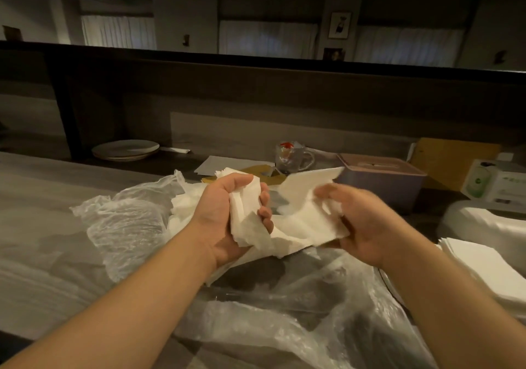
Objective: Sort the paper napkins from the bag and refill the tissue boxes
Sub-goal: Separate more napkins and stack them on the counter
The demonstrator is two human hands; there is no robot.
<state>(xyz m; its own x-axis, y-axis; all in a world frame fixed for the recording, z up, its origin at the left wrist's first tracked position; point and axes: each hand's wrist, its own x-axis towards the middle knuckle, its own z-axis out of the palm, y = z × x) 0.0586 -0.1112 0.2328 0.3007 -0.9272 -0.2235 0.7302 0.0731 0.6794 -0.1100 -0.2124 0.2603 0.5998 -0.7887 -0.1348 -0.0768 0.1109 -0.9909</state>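
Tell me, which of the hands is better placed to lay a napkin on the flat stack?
Probably the right hand: it already holds flat napkins, and the stack lies on its side. The left hand grips a crumpled bunch.

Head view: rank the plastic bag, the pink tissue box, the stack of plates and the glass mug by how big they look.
1. plastic bag
2. pink tissue box
3. stack of plates, though it sits farther away, so unsure
4. glass mug
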